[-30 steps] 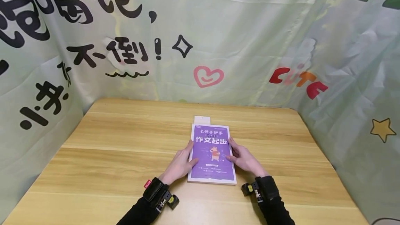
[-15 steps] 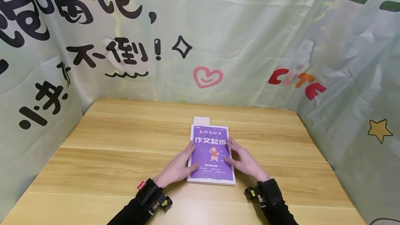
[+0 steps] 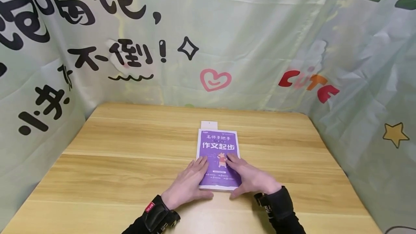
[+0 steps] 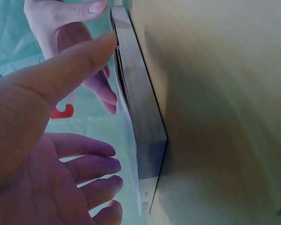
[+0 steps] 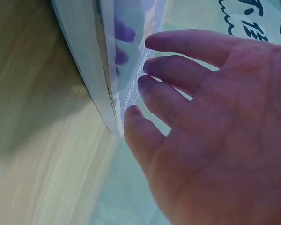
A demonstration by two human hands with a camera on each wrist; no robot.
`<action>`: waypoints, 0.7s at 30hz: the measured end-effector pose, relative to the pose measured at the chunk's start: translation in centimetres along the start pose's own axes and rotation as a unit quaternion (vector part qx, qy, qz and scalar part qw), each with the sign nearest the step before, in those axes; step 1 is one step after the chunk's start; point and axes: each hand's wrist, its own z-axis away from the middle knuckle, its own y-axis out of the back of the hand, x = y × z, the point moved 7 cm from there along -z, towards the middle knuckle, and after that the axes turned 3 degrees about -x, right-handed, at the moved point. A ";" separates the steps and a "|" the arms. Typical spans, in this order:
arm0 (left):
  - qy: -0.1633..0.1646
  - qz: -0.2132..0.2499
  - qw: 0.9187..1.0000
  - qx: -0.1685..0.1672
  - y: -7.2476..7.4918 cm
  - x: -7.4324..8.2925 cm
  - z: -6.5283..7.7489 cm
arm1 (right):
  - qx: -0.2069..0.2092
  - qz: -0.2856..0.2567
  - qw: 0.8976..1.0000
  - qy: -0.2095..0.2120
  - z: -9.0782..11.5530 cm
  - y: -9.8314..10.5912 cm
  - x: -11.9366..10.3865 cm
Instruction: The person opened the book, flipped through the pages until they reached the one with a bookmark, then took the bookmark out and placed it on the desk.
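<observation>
A thick purple-covered book (image 3: 216,170) with white Chinese lettering and a cartoon figure lies flat, front up, near the middle of the table. Over its lower left part is my left hand (image 3: 185,185), fingers extended and thumb by the near edge. My right hand (image 3: 255,179) is over the lower right part, fingers reaching onto the cover, thumb pointing at the near edge. In the left wrist view, the thumb tip meets the edge of the book (image 4: 145,93). The right wrist view has relaxed fingers beside the glossy cover (image 5: 133,70); whether they touch it I cannot tell.
A white card-like piece (image 3: 209,125) sticks out past the book's far edge. The wooden table (image 3: 130,176) ends at a printed fabric curtain (image 3: 253,46) at the back and sides. A dark cable (image 3: 399,228) shows at the lower right corner.
Both hands have left the book's sides and slid nearer, onto its lower part. Their thumbs moved from atop the cover to its near edge. The book stays about where it was.
</observation>
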 end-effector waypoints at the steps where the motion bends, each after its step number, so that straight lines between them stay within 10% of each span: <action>1: -0.002 -0.005 1.000 -0.002 0.0 0.1 0.0 | 0.000 0.004 1.000 -0.001 0.0 -0.1 -0.1; 21: -0.015 0.014 1.000 0.016 -0.5 -0.3 -0.2 | 0.026 0.026 0.999 0.034 -0.5 -0.2 -0.8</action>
